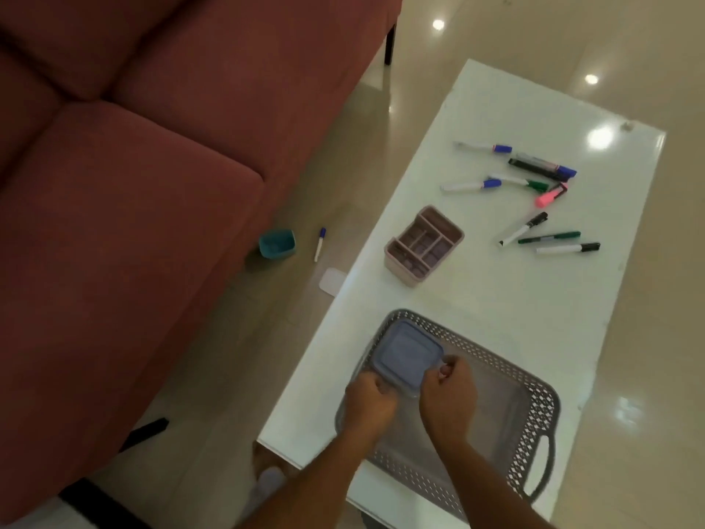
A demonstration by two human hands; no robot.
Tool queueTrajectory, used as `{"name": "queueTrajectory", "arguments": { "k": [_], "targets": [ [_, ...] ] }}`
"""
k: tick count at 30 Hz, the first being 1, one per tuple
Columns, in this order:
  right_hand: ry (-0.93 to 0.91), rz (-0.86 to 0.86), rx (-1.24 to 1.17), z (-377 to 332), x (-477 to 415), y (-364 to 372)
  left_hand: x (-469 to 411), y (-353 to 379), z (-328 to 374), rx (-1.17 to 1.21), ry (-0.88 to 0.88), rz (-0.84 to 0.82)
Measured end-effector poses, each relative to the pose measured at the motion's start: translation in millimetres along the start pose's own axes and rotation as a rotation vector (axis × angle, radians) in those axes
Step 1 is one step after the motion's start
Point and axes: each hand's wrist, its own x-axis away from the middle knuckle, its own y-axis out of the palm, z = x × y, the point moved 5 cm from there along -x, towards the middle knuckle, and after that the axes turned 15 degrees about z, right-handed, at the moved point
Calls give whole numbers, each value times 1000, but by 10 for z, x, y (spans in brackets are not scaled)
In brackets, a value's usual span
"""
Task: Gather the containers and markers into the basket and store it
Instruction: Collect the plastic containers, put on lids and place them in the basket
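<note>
A grey perforated basket (pixel 534 410) stands at the near end of the white table (pixel 515 299). Inside its far left corner sits a container with a blue-grey lid (pixel 406 353). My left hand (pixel 370 406) grips the lid's near left edge and my right hand (pixel 448 395) grips its near right corner. A pink compartment organiser (pixel 423 244) stands further up the table. Several markers (pixel 530 185) lie scattered at the far end. On the floor lie a teal cup (pixel 277 243), a blue-capped marker (pixel 319 244) and a white lid (pixel 332 281).
A red sofa (pixel 133 166) fills the left side, close to the table's left edge. A black object (pixel 147 433) lies on the floor under the sofa's near corner. Glossy beige floor tiles surround the table.
</note>
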Motion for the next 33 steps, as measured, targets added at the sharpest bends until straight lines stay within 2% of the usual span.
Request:
{"name": "queueTrajectory", "arguments": {
  "k": [3,5,8,10,15,19,24,26,28,31,33],
  "targets": [
    [-263,-93,-37,-644,176,103,-94,-393,289,39,160,-23],
    [-378,-204,-79,-1112,272,303,-290,-717,471,18,255,55],
    [-429,-324,-93,-1745,348,805,-834,-1208,616,-127,393,187],
    [-377,-386,-82,-2034,352,1225,-1279,-1444,631,-190,441,204],
    [-51,-361,-57,-2146,200,2634,-2758,-1500,418,-317,529,88],
    [325,-334,-103,-1740,60,3738,-3849,-1192,68,-549,619,-35],
    [644,-265,-171,-1061,-201,4714,-4923,-785,-234,-758,650,-94],
    [787,-233,-225,-817,-345,5010,-5299,-636,-261,-884,673,-37],
    [903,-195,-262,-577,-488,5267,-5611,-471,-254,-959,679,89],
    [1035,-178,-325,-246,-648,5569,-5953,-263,-245,-940,661,268],
    [1101,-168,-335,-79,-756,5750,-6238,-164,-321,-933,659,323]
  ]
}}
